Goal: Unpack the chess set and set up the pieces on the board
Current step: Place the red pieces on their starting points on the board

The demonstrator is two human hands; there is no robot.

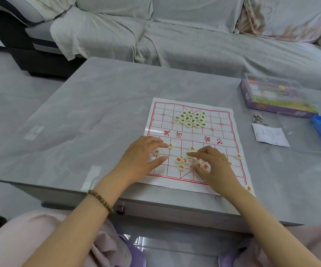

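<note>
- Bright, soft, even daylight fills the room. No single source shows.
- The glossy grey table (102, 112) carries pale, cloudy reflections across its top. A small bright glare sits on the floor (136, 241) below its near edge.
- Shadows are faint and soft-edged: thin dark rims under the left hand (142, 157) and right hand (211, 166) on the white board (223, 120).
- Wide-angle distortion bows the table's edges and the sofa (194, 35).
- Focus is slightly soft. Characters on the far cluster of pieces (191, 119) are barely legible.
</note>
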